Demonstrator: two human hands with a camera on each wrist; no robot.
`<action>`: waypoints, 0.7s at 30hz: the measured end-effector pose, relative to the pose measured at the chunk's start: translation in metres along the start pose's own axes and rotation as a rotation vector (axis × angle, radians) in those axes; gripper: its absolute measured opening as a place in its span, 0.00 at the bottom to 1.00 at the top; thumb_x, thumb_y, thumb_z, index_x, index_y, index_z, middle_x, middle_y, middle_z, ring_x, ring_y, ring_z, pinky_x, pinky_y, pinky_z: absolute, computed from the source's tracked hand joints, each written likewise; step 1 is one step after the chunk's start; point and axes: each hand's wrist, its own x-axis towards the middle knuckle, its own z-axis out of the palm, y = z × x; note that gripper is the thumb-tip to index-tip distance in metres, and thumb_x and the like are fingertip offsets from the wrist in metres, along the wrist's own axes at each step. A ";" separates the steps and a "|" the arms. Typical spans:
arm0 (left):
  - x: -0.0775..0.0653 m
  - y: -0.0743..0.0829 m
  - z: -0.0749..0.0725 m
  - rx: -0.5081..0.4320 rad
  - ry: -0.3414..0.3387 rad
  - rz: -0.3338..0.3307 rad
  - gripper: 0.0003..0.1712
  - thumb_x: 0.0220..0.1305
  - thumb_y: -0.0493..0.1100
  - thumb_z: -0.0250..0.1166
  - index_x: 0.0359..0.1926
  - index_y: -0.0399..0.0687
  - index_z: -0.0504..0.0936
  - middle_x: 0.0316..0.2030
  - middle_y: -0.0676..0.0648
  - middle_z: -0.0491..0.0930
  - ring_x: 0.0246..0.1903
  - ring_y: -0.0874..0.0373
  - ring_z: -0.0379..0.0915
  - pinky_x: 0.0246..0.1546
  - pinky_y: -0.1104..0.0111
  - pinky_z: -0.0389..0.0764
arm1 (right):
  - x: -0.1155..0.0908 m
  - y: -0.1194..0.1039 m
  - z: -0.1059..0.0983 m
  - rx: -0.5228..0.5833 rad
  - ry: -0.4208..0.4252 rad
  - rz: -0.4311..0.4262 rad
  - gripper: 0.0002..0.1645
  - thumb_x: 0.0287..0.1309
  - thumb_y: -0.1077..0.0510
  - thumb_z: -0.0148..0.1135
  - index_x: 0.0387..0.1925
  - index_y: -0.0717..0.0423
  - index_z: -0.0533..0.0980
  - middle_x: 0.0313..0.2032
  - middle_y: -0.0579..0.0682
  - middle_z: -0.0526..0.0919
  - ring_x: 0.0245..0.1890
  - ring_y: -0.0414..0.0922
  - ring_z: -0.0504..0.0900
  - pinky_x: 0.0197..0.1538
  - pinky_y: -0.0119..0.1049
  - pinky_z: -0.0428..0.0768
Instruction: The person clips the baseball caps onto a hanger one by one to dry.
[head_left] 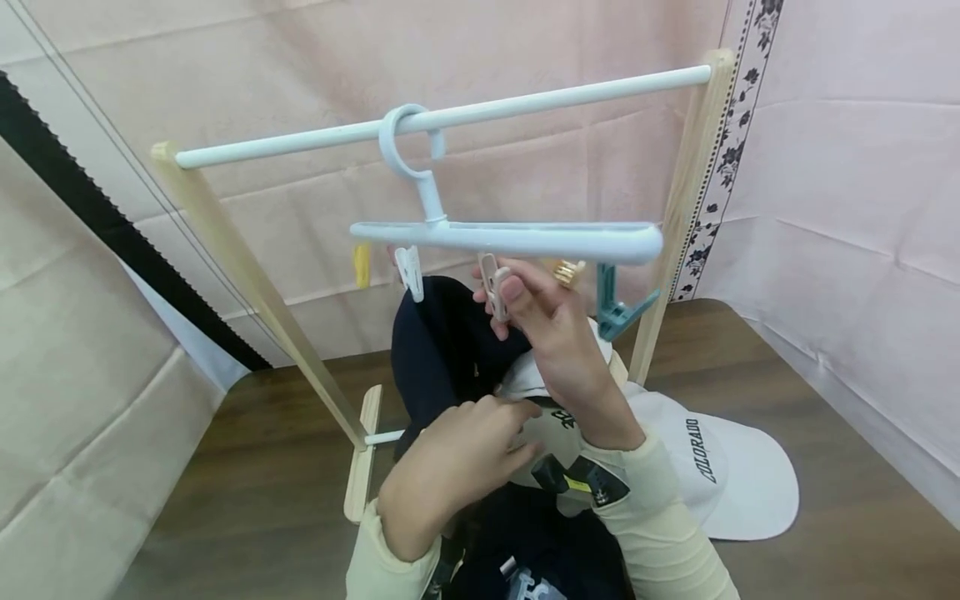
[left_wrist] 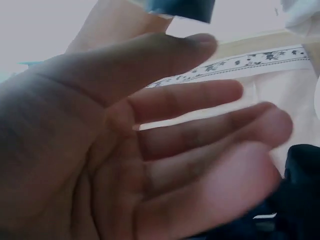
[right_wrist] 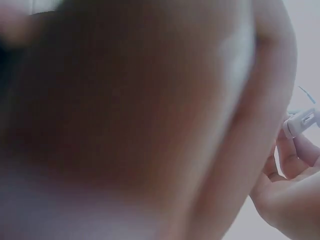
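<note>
Clothespin (head_left: 496, 296), probably light, stiff and slightly slippery, is sitting just under the hanger (head_left: 525, 238), with the right grip (head_left: 558, 337) pinching it; the left grip (head_left: 461, 450) is hovering lower, relaxed and empty. Its squeezing end is likely offering the surest hold.

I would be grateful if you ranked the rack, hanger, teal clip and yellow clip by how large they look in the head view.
Largest to smallest:
1. rack
2. hanger
3. teal clip
4. yellow clip
Nearness to the camera may affect the clips, so their real sizes are unsure.
</note>
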 end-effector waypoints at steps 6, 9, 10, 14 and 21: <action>0.009 -0.009 0.011 -0.025 -0.093 -0.026 0.18 0.66 0.48 0.68 0.54 0.48 0.82 0.27 0.56 0.79 0.21 0.67 0.72 0.27 0.73 0.76 | 0.001 0.005 0.005 -0.059 0.002 -0.033 0.40 0.66 0.37 0.56 0.58 0.69 0.73 0.44 0.55 0.80 0.42 0.53 0.74 0.36 0.33 0.76; 0.013 -0.017 0.016 -0.031 -0.132 -0.068 0.20 0.65 0.48 0.69 0.55 0.47 0.82 0.37 0.53 0.83 0.27 0.66 0.74 0.34 0.71 0.78 | 0.001 0.007 0.006 -0.060 0.018 -0.037 0.38 0.67 0.37 0.57 0.59 0.67 0.75 0.45 0.54 0.82 0.44 0.52 0.76 0.36 0.33 0.75; 0.015 -0.019 0.018 -0.034 -0.142 -0.081 0.20 0.65 0.47 0.68 0.56 0.47 0.81 0.41 0.52 0.84 0.29 0.66 0.75 0.36 0.71 0.78 | 0.001 0.007 0.006 -0.058 0.026 -0.040 0.37 0.67 0.38 0.57 0.58 0.67 0.75 0.46 0.54 0.82 0.44 0.52 0.76 0.36 0.33 0.75; 0.020 -0.030 0.023 -0.051 -0.178 -0.123 0.21 0.65 0.44 0.68 0.58 0.47 0.80 0.43 0.51 0.83 0.32 0.64 0.75 0.38 0.69 0.78 | 0.000 0.006 0.005 -0.049 0.044 -0.046 0.32 0.69 0.43 0.58 0.58 0.67 0.76 0.47 0.54 0.83 0.45 0.52 0.78 0.36 0.33 0.74; 0.026 -0.047 0.026 -0.112 -0.188 -0.168 0.16 0.61 0.42 0.72 0.49 0.45 0.83 0.30 0.54 0.79 0.27 0.63 0.74 0.32 0.70 0.77 | 0.003 0.006 0.004 -0.007 0.095 -0.051 0.24 0.70 0.54 0.57 0.55 0.72 0.76 0.44 0.51 0.85 0.43 0.49 0.79 0.35 0.33 0.71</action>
